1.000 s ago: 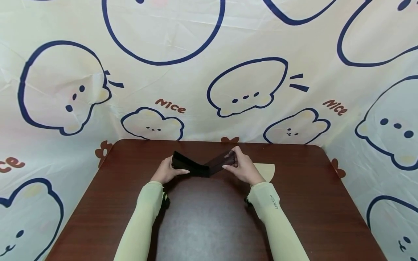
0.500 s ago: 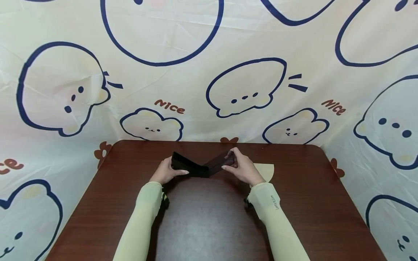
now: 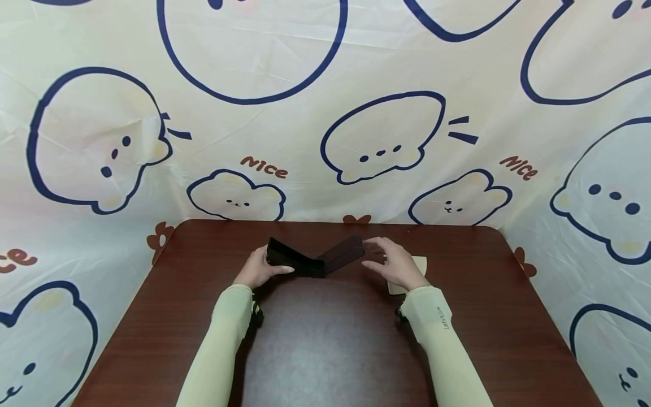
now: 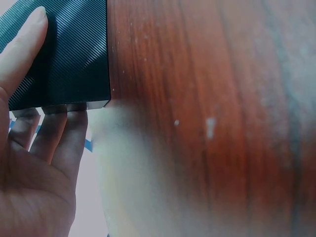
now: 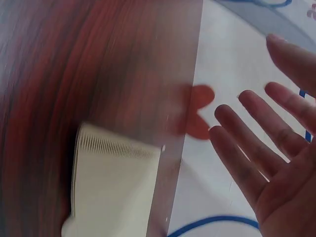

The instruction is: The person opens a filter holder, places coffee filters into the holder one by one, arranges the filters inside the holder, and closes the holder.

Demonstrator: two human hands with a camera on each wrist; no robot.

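Note:
A black folding case (image 3: pixel 297 259) stands opened in a V on the far part of the table, with a thinner dark panel (image 3: pixel 344 254) slanting up on its right side. My left hand (image 3: pixel 259 268) grips the case's left end, thumb across its front. In the left wrist view the fine-ribbed dark face (image 4: pixel 74 54) shows under the thumb, with the other fingers below its pale edge. My right hand (image 3: pixel 399 264) is just right of the panel, fingers relaxed and apart from it. The right wrist view shows that hand (image 5: pixel 276 163) with nothing in it.
A cream flat piece (image 3: pixel 421 264) with a ribbed edge lies on the table behind my right hand. The brown wooden table (image 3: pixel 325 339) reaches back to a cream curtain (image 3: pixel 305 130) printed with cartoon outlines, which also hangs along both sides.
My right hand has let go of the dark panel and moved right and slightly down. The panel stays slanted up, and my left hand keeps its grip on the case.

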